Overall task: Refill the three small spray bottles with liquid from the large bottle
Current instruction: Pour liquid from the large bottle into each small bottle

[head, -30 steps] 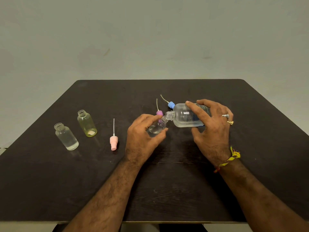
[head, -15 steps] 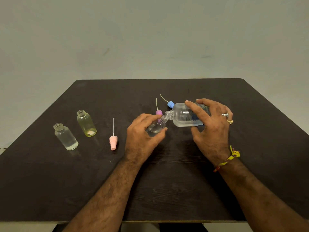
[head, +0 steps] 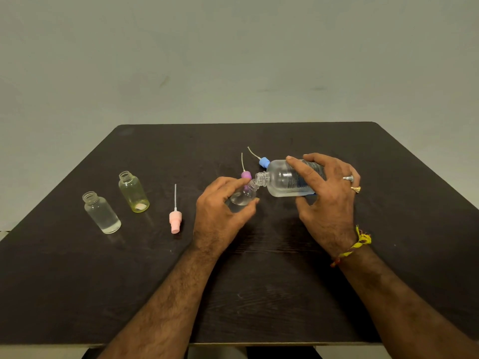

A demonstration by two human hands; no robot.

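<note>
The right hand grips the large bottle, which lies nearly horizontal above the bench, neck pointing left. The fingers curl over the top of the bottle body and the thumb sits below it, so the body is clamped between them; the neck and shoulder project clear of the hand to the left. The left hand holds a small clear bottle, tilted so that its open neck leans up and right. The left fingers wrap the far side of this bottle and the thumb closes on its near side; most of the body shows in the gap between them. The mouth of the large bottle touches or sits just at the mouth of the small bottle; whether liquid is flowing cannot be told. Just behind the two necks lie a purple spray cap and a blue spray cap, each with a thin dip tube pointing away. A pink spray cap lies on the bench left of the left hand, tube pointing away. Further left stand two uncapped small bottles, well apart from both hands: a yellow bottle and, nearer the left edge, a clear bottle with a little liquid at its base.
</note>
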